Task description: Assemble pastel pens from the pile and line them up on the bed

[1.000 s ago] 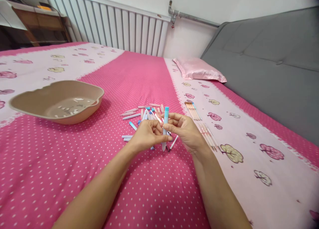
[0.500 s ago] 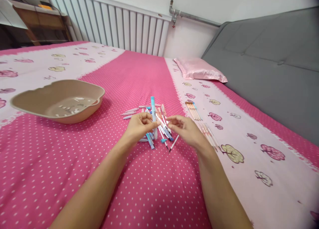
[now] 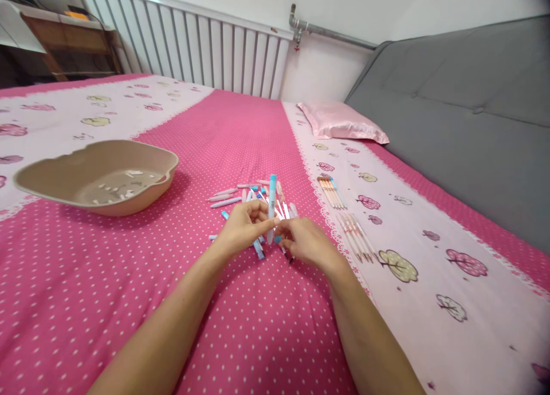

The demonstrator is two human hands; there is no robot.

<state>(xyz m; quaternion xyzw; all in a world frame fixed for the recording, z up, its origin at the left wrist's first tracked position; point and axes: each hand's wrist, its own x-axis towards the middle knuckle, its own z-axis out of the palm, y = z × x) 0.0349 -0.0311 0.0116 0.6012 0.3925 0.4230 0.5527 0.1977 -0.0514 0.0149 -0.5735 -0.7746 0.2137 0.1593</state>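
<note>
Above the polka-dot bedspread (image 3: 266, 326), a blue-ended pen barrel (image 3: 272, 197) is standing upright, pinched by the left hand (image 3: 241, 228); the right hand (image 3: 306, 241) is hovering beside it — whether holding anything, I cannot tell — and loose pen parts (image 3: 226, 202) are lying beyond.

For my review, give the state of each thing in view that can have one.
Blue-topped pen: near upright, held in the left hand.
Right hand: fingers bent beside the pen's lower part; grip unclear.
Loose pen parts: scattered in a pile.
Peach pens: lying side by side.
Clear-barrelled pens: lying side by side.
Tan basin: upright, small white pieces inside.
Pink pillow: lying flat.
</note>
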